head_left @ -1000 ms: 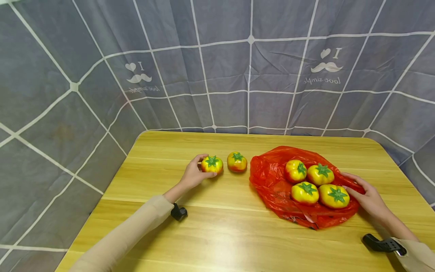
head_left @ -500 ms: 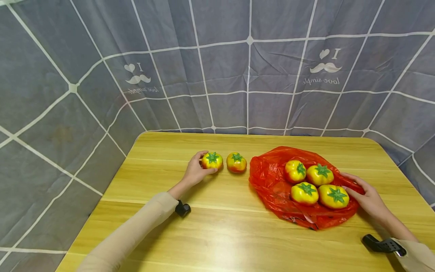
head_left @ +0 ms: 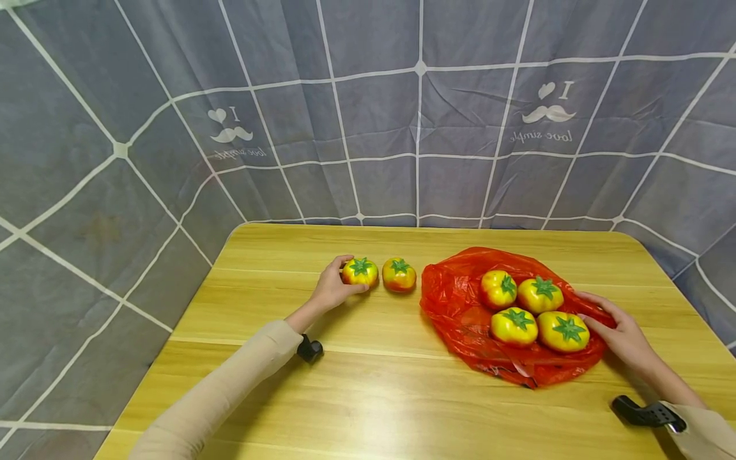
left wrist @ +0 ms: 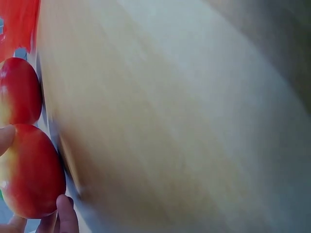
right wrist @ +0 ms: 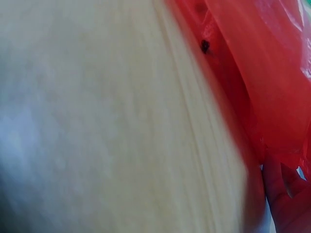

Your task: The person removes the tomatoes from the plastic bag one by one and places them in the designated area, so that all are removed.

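Thumb and fingers of my left hand (head_left: 333, 291) grip a yellow-red tomato (head_left: 360, 275) with a green star-shaped top, left of the table's middle. The left wrist view shows fingertips curled round its red side (left wrist: 36, 174). Just right of it sits a second tomato (head_left: 399, 276). On the right lies a spread red plastic bag (head_left: 454, 306) bearing several more such tomatoes (head_left: 514, 327). My right hand (head_left: 629, 338) holds the bag's right edge, thumb above the plastic; in the right wrist view its fingers (right wrist: 286, 204) are at the red film, partly hidden.
The wooden table (head_left: 368, 396) has rounded far corners. Behind it and on the left hang grey curtains (head_left: 379, 121) with white grid lines. Black straps with small devices are worn at both wrists, such as the left wrist device (head_left: 310, 349).
Over the last second my left forearm has shifted slightly right, with the hand still at the same tomato. The right hand and the bag stay in place.
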`<state>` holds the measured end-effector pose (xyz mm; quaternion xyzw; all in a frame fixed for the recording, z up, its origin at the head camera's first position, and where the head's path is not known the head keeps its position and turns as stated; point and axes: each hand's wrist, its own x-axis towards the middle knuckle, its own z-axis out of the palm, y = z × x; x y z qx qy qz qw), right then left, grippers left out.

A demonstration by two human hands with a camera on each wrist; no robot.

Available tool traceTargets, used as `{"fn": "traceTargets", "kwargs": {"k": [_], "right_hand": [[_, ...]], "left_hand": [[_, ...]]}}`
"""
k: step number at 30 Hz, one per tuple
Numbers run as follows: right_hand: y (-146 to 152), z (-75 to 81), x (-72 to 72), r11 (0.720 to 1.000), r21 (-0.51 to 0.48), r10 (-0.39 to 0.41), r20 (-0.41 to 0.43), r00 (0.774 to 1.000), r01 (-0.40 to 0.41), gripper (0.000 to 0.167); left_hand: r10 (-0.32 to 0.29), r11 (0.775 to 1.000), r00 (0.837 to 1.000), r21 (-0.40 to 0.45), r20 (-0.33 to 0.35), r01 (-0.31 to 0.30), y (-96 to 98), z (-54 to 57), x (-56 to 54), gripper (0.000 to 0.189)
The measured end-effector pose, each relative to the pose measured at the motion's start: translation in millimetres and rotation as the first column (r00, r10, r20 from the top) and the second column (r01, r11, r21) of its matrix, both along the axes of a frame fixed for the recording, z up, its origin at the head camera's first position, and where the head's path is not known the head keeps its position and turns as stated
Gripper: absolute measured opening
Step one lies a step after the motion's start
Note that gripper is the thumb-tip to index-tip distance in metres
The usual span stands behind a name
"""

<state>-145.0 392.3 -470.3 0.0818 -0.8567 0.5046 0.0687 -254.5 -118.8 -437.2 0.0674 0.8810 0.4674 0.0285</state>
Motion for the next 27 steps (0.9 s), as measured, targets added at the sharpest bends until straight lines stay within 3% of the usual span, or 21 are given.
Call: {"fn": "traceTargets", "kwargs": {"k": [27], "right_hand": [[0.3, -0.6, 0.7, 1.000, -0.006, 0.011, 0.004, 1.000, -0.011, 0.047]], "left_hand": [[-0.002, 0.999, 1.000, 0.041, 0.021, 0.001, -1.2, -5.6, -0.9, 0.073]]}}
